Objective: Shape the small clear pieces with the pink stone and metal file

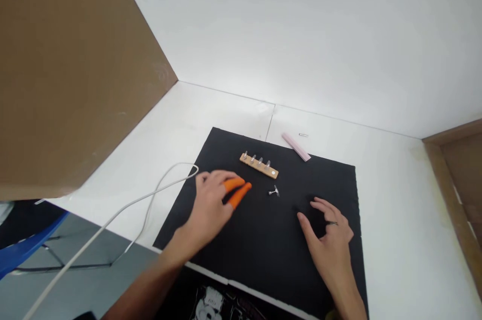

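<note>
My left hand [213, 197] is over the left part of a black mat [263, 240], with orange finger covers [236, 198] on thumb and index finger. Those two tips are close together with a narrow gap, and nothing shows between them. To their right lies a small metal piece [274, 191] with a short stem and a clear flat end. Just beyond the left fingertips is a light wooden strip [259, 165] bearing several small upright clear-and-metal pieces. My right hand [329, 229], a dark ring on one finger, hovers over the mat's right side, fingers spread and holding nothing.
A pale pink bar [296, 147] lies across the mat's far edge. Behind it, a small metal pin [303, 135] rests on the white table [391, 184]. A white cable [131, 203] loops in from the left. Brown panels [83, 69] and a white wall enclose the table.
</note>
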Tool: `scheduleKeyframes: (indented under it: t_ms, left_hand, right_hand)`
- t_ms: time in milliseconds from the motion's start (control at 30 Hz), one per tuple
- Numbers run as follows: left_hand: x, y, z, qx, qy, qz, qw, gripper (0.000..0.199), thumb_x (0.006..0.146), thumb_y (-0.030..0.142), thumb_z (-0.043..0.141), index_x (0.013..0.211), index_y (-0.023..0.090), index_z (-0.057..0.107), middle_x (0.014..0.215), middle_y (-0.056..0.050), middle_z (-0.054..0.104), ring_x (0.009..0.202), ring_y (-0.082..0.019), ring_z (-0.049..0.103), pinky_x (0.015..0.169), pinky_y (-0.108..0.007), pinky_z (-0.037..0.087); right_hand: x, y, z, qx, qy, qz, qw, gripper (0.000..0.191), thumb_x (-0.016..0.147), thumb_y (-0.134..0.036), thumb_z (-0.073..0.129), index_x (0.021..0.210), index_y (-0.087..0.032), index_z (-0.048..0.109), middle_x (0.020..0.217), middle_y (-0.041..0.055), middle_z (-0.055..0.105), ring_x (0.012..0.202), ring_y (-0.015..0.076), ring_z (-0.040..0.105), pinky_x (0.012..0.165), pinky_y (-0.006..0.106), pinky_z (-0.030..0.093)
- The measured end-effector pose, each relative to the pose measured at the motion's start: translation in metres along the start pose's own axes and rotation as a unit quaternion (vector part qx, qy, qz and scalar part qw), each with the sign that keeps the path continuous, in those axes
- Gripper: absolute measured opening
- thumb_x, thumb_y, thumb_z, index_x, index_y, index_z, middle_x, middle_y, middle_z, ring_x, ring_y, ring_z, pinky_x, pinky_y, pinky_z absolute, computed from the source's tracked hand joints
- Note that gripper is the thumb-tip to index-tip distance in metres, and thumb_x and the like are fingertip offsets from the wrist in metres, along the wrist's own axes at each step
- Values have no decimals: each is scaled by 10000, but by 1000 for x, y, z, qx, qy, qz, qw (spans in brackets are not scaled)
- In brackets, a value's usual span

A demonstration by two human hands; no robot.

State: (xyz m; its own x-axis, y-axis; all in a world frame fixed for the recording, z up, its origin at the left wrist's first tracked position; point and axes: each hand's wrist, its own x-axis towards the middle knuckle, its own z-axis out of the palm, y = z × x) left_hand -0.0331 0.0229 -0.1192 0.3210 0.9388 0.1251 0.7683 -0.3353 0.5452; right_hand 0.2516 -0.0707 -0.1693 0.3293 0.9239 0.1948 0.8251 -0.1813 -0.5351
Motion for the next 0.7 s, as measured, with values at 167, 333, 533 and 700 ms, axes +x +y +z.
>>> scheduleKeyframes:
  t_ms: [167, 333, 533, 700]
  left_hand:
    - [-9, 39, 39, 14, -20, 38, 999, 203, 1016, 355, 829, 1177, 232, 828, 1223, -93, 834, 1081, -293, 725, 953, -471, 456]
    - [7, 46, 61, 39, -26, 27, 999, 92, 979, 151, 820, 1046, 212, 837, 1129, -98, 816, 1026, -304, 674, 956, -515, 410]
    - [13, 46, 67, 37, -22, 13, 999, 71, 976, 157, 821, 1012, 215, 840, 1125, -95, 799, 1038, -299, 654, 951, -528, 403]
    - [22, 47, 70, 22, -20, -3, 1000, 86, 991, 186, 805, 930, 230, 845, 1111, -104, 787, 1031, -302, 632, 948, -543, 411]
  right_hand:
    - [63, 1, 1, -31, -16, -24, 999, 462, 1014, -629, 538, 1251, -254, 668, 1415, 146, 689, 1328, 369, 604, 1172, 567, 361]
    - [137, 3, 28, -109, -39, -37, 993, 490, 1018, -554, 677, 1367, -210, 658, 1405, 129, 669, 1317, 340, 612, 1166, 588, 445]
    - [168, 3, 44, -168, -59, -55, 982, 474, 1047, -475, 740, 1429, -208, 656, 1483, 117, 666, 1299, 299, 690, 1095, 557, 600]
    - [200, 4, 37, -207, -82, -46, 974, 463, 1052, -464, 740, 1426, -205, 659, 1465, 116, 679, 1276, 291, 705, 1072, 543, 620]
